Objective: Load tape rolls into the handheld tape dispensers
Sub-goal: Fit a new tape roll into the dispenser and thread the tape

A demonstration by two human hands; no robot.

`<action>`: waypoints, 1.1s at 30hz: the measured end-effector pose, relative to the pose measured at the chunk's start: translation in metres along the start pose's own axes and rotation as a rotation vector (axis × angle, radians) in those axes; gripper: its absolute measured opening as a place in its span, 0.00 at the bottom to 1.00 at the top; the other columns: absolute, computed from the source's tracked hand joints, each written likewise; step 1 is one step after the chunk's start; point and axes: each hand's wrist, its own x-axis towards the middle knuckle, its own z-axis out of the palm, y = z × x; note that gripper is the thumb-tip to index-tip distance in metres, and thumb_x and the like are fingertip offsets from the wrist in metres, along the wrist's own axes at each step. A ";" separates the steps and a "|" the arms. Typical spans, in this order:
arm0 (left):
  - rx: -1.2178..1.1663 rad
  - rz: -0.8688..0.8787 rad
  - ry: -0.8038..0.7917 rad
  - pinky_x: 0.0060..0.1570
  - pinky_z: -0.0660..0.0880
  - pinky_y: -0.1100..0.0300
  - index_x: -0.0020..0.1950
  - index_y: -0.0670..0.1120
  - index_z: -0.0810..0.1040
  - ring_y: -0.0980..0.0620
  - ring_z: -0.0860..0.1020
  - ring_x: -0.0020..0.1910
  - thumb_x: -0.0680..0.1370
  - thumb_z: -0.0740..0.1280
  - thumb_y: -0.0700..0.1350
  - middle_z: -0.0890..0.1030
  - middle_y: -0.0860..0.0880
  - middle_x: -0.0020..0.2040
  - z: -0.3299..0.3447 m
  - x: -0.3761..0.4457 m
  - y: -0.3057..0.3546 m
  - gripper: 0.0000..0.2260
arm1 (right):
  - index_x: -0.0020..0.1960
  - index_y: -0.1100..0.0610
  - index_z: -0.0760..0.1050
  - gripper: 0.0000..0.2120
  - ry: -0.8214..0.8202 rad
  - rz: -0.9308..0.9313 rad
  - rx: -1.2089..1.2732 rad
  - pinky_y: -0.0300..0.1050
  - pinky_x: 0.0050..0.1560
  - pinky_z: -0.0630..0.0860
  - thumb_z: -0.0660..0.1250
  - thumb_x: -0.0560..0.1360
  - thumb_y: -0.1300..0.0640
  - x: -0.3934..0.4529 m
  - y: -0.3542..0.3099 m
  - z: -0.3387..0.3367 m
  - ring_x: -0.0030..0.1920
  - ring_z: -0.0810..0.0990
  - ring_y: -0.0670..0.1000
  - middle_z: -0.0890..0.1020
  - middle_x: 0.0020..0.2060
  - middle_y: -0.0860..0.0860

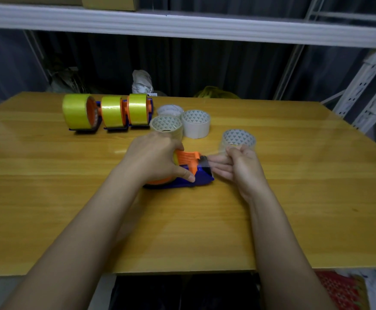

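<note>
Tabletop (294, 198): left hand (153, 159) clasping dispenser (196, 175)

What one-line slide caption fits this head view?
Left hand grips a blue-and-orange tape dispenser while right hand pulls its tape.

Left hand (154, 161) grips dispenser (191, 173); right hand (238, 166) seemingly pinches tape.

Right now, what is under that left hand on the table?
The left hand grips a blue-and-orange tape dispenser resting on the table. Its roll is mostly covered by the hand.
</note>
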 end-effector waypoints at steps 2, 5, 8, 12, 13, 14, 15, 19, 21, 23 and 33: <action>-0.018 -0.010 -0.014 0.46 0.70 0.57 0.67 0.54 0.72 0.50 0.72 0.61 0.60 0.65 0.75 0.77 0.52 0.62 -0.002 -0.001 -0.001 0.41 | 0.50 0.58 0.68 0.05 0.016 -0.026 0.001 0.42 0.39 0.83 0.56 0.83 0.58 -0.002 -0.001 0.002 0.40 0.86 0.53 0.85 0.39 0.59; -0.034 -0.021 -0.022 0.47 0.70 0.56 0.67 0.54 0.71 0.49 0.72 0.62 0.59 0.66 0.75 0.76 0.52 0.63 -0.003 -0.002 -0.004 0.42 | 0.49 0.60 0.71 0.05 0.044 -0.074 0.021 0.40 0.37 0.82 0.61 0.81 0.59 -0.005 -0.004 0.002 0.37 0.85 0.51 0.85 0.36 0.55; -0.030 -0.025 -0.027 0.49 0.71 0.55 0.68 0.54 0.70 0.49 0.72 0.62 0.59 0.67 0.74 0.75 0.52 0.64 -0.001 -0.004 -0.004 0.42 | 0.44 0.60 0.74 0.06 0.090 -0.173 -0.041 0.38 0.35 0.80 0.65 0.79 0.59 -0.006 -0.004 0.000 0.37 0.84 0.48 0.85 0.34 0.52; 0.021 -0.038 0.046 0.51 0.72 0.54 0.68 0.53 0.70 0.49 0.72 0.62 0.64 0.66 0.73 0.73 0.52 0.65 0.001 -0.006 -0.002 0.38 | 0.36 0.57 0.74 0.10 0.131 -0.232 -0.107 0.34 0.28 0.71 0.67 0.76 0.60 -0.008 -0.003 -0.002 0.28 0.75 0.43 0.78 0.28 0.49; 0.028 -0.046 0.079 0.51 0.72 0.54 0.68 0.53 0.70 0.49 0.73 0.61 0.65 0.66 0.72 0.74 0.52 0.65 0.003 -0.007 -0.002 0.37 | 0.36 0.57 0.74 0.11 0.135 -0.237 -0.106 0.33 0.27 0.70 0.68 0.76 0.61 -0.008 -0.004 -0.002 0.26 0.73 0.43 0.78 0.27 0.49; 0.030 -0.059 0.114 0.50 0.72 0.54 0.68 0.53 0.70 0.48 0.73 0.60 0.66 0.65 0.72 0.74 0.52 0.64 0.005 -0.008 -0.003 0.36 | 0.35 0.57 0.74 0.11 0.137 -0.237 -0.106 0.33 0.26 0.69 0.68 0.76 0.61 -0.008 -0.003 -0.002 0.25 0.72 0.43 0.77 0.26 0.49; 0.032 -0.072 0.150 0.49 0.72 0.54 0.68 0.52 0.70 0.48 0.73 0.58 0.66 0.65 0.72 0.74 0.51 0.63 0.008 -0.008 -0.003 0.36 | 0.35 0.57 0.73 0.11 0.139 -0.235 -0.107 0.33 0.26 0.68 0.67 0.76 0.62 -0.008 -0.003 -0.001 0.25 0.71 0.43 0.77 0.25 0.49; 0.030 -0.097 0.292 0.46 0.71 0.54 0.67 0.50 0.71 0.47 0.74 0.54 0.69 0.65 0.69 0.75 0.50 0.60 0.016 -0.009 -0.005 0.32 | 0.33 0.56 0.72 0.13 0.148 -0.211 -0.100 0.32 0.25 0.67 0.67 0.75 0.63 -0.006 0.000 0.002 0.23 0.70 0.43 0.77 0.24 0.48; 0.041 -0.090 0.333 0.46 0.71 0.54 0.67 0.50 0.71 0.47 0.74 0.53 0.70 0.65 0.67 0.75 0.49 0.60 0.020 -0.009 -0.004 0.31 | 0.32 0.56 0.71 0.13 0.156 -0.196 -0.097 0.32 0.25 0.67 0.67 0.75 0.63 -0.004 0.000 0.003 0.23 0.70 0.43 0.77 0.24 0.49; 0.050 -0.076 0.374 0.45 0.70 0.54 0.67 0.49 0.71 0.46 0.74 0.51 0.71 0.66 0.65 0.75 0.48 0.60 0.024 -0.008 -0.005 0.30 | 0.32 0.56 0.71 0.14 0.166 -0.185 -0.092 0.32 0.25 0.66 0.68 0.75 0.63 -0.003 0.001 0.002 0.23 0.70 0.43 0.77 0.25 0.50; 0.049 0.043 0.503 0.39 0.72 0.52 0.59 0.42 0.78 0.42 0.77 0.43 0.68 0.66 0.61 0.80 0.43 0.50 0.040 -0.003 -0.008 0.28 | 0.34 0.56 0.72 0.11 0.209 -0.175 -0.052 0.33 0.26 0.66 0.69 0.74 0.61 0.005 0.000 -0.005 0.24 0.70 0.44 0.77 0.25 0.49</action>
